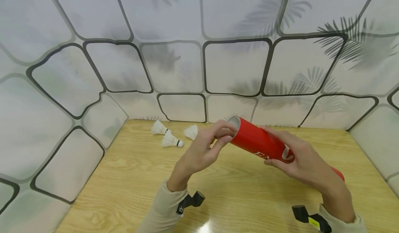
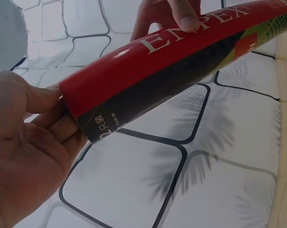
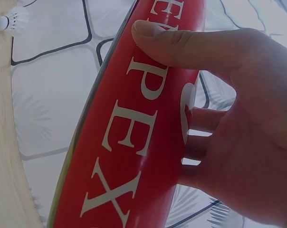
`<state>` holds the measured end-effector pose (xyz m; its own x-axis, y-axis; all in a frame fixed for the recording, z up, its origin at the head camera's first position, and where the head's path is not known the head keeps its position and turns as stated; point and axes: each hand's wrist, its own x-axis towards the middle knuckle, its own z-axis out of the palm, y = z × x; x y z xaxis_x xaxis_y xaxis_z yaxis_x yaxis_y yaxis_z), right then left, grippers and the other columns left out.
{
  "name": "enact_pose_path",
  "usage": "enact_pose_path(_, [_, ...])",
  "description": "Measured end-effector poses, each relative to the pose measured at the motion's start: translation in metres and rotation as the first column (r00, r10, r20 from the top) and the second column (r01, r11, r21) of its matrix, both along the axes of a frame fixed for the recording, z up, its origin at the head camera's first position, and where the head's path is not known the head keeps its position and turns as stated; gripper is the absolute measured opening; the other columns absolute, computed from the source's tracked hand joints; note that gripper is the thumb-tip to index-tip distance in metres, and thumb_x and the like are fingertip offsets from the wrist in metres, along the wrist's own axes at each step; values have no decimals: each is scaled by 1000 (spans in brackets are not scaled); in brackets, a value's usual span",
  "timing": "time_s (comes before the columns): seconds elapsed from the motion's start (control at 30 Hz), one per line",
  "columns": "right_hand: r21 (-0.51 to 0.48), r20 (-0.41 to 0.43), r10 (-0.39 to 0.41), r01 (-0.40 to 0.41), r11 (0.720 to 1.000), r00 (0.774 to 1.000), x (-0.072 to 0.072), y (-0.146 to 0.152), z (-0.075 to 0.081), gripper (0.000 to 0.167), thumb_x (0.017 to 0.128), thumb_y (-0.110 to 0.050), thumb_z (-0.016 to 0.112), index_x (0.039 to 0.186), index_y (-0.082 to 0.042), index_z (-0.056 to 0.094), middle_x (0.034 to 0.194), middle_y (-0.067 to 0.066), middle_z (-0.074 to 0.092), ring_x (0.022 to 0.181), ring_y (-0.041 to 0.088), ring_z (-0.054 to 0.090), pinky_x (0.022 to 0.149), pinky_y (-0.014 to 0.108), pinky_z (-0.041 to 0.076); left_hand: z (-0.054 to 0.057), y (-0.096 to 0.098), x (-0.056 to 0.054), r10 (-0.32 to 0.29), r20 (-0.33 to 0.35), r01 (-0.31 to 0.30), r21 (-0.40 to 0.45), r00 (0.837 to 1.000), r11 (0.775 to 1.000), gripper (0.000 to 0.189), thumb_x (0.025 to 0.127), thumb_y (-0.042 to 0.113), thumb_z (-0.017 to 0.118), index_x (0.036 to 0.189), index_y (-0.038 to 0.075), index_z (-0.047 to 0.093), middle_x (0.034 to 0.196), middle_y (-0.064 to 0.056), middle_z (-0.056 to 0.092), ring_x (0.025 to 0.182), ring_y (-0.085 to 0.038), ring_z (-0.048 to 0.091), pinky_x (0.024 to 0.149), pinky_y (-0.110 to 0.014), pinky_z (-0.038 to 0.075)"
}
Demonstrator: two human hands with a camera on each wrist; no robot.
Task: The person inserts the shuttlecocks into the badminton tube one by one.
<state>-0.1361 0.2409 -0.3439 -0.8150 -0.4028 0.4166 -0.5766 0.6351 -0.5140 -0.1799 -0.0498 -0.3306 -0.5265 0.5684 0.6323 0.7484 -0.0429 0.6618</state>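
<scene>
A red shuttlecock tube lettered "ENPEX" is held tilted above the table, its mouth towards the left. My right hand grips it round the middle, thumb on the near side and fingers behind, as the right wrist view shows. At the mouth is my left hand, its fingers reaching into the opening and its thumb against the rim. The left fingertips are hidden inside the tube, so I cannot tell what they hold.
White shuttlecocks lie at the back left of the wooden table: one at the rear, one in front of it and one by the left hand. A patterned backdrop rises behind the table and along its sides.
</scene>
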Motion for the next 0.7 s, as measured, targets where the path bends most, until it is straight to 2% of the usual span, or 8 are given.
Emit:
enact_pose_path(0.43, [22,-14,-12,13,1000,1000,0,2,1,93,76,-11,93,155,-25,46,136,3,61,103,22,61,66,28,57,-4,3,-2,-40,-2,40,-22,999,999,19,105,-4,49,123,2,50,129,-23,64,116,-26,68,95,-32,56])
enact_pose_path(0.6, [12,2,-5,5,1000,1000,-2,3,-1,93,77,-13,92,155,-28,45,135,1,61,100,19,60,63,27,57,-4,1,-2,-25,5,25,-18,1000,1000,19,105,-5,50,123,1,52,128,-21,65,116,-26,68,96,-32,56])
enact_pose_path(0.7, [7,11,-6,5,1000,1000,-3,3,-2,92,78,-15,92,155,-30,45,135,0,61,99,19,59,62,27,56,-4,0,-4,1,-23,-1,1,1000,1000,20,104,-4,52,123,0,57,122,-18,68,114,-23,69,96,-32,56])
